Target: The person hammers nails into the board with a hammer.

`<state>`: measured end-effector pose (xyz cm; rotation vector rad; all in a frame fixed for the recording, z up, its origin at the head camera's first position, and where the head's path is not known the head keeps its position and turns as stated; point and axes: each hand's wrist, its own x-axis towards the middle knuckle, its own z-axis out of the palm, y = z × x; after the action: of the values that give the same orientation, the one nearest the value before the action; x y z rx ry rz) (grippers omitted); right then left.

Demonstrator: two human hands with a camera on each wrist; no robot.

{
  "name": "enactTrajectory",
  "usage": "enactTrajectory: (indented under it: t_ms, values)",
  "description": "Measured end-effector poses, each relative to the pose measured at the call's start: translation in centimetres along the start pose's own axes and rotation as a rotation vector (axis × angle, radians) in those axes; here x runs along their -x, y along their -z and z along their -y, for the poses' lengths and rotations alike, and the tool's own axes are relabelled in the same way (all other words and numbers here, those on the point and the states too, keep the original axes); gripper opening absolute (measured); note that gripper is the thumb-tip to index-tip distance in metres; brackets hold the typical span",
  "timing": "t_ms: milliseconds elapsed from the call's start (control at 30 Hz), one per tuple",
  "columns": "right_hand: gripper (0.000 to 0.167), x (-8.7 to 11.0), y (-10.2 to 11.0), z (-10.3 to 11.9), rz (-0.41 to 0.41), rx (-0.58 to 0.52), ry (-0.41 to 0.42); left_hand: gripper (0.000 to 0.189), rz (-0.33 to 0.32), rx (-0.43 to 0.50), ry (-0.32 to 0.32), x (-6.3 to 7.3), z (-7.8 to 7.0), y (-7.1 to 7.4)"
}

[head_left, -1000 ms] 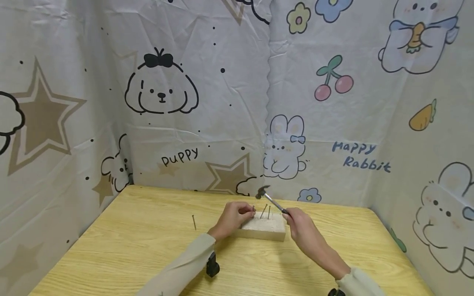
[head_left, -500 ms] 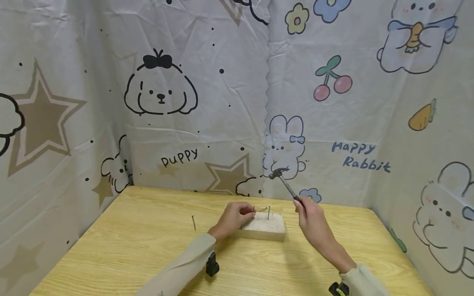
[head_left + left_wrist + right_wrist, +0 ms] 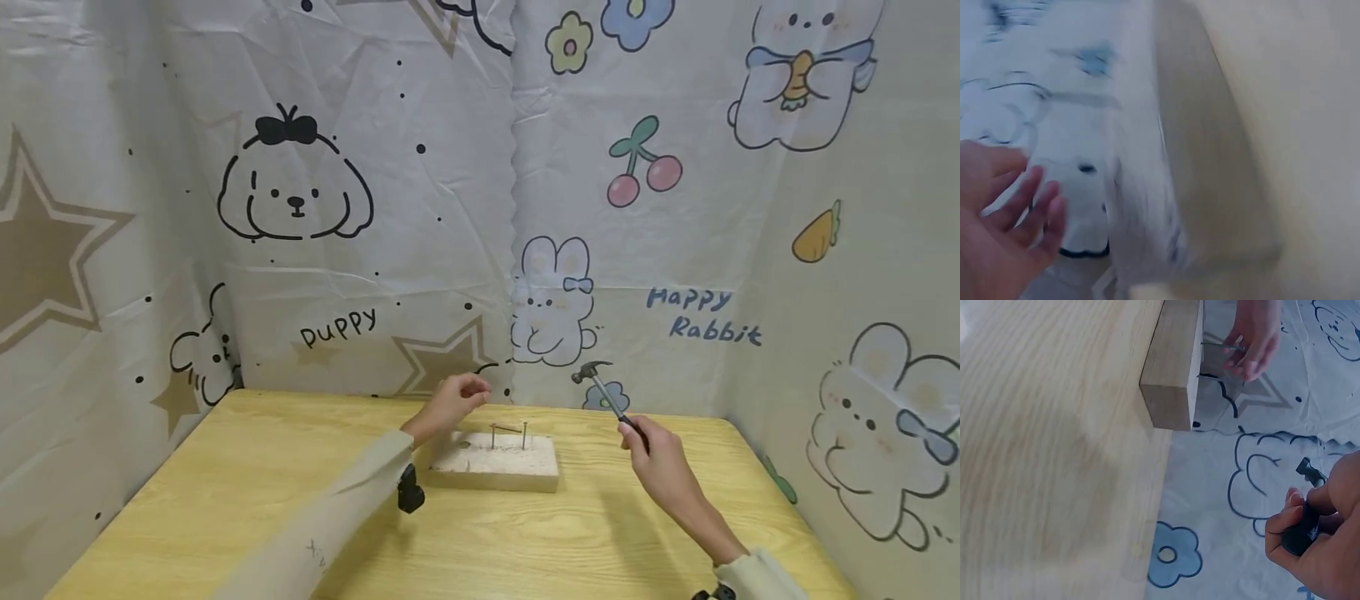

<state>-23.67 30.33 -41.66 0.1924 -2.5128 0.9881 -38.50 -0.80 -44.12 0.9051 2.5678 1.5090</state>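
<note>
While the right hand (image 3: 658, 454) curls its fingers around the black grip of a small steel-headed hammer (image 3: 604, 392), the tool's head is raised to the right of a pale rectangular wooden block (image 3: 495, 462). That block lies on the light wood-grain table (image 3: 225, 492), with two thin metal nails (image 3: 508, 434) standing in its top. Above the block's left end hovers the left hand (image 3: 450, 404), fingers loosely bent, holding nothing. Cartoon-printed white sheets (image 3: 375, 208) hang behind.

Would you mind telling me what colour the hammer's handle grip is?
Black, seen best in the right wrist view, where the right hand grips the small metal hammer's handle.
</note>
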Motion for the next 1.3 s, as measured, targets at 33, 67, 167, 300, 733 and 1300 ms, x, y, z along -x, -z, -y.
enactTrajectory:
  t_ms: [33,67,167,300,733,1300]
  values:
    - [0.021,0.1,0.1,-0.3,0.006,-0.001,-0.016,0.019,0.053,-0.072,-0.004,-0.7,0.2,0.0]
    - [0.021,0.2,0.3,-0.5,0.010,-0.002,-0.030,0.020,0.124,-0.147,-0.017,-1.3,0.5,-0.1]
    - [0.021,0.5,0.8,-1.2,0.025,-0.003,-0.065,0.026,0.335,-0.319,-0.069,-3.0,1.5,-0.6]
    - [0.022,0.9,1.5,-2.0,0.042,-0.002,-0.103,0.019,0.452,-0.454,-0.140,-4.6,2.7,-1.6]
    - [0.020,1.0,0.8,-2.1,0.043,-0.007,-0.083,0.013,0.434,-0.543,-0.119,-4.4,1.9,-1.6]
    - [0.021,0.6,-0.3,-0.9,0.048,-0.018,-0.018,0.029,0.069,0.217,-0.129,0.0,-1.0,0.0]
